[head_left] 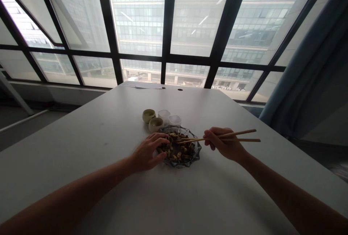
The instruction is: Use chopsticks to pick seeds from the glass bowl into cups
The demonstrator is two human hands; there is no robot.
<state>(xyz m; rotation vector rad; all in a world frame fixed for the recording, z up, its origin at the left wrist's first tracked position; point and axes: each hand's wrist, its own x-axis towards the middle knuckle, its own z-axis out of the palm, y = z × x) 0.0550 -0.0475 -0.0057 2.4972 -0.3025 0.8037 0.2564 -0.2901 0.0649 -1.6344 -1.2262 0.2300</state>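
There is a single view, taken from a camera on the person's head. It looks forward and slightly down over the pale tabletop (108, 148), toward a wall of dark-framed windows (168, 46) that fills the upper half of the picture. Both forearms enter from the bottom corners and meet near the middle, so the left hand (148, 152) and right hand (224, 144) sit at arm's length, fairly small in the frame. The lens is wide: the window frames fan outward, and a blue curtain (312, 82) closes the right edge.
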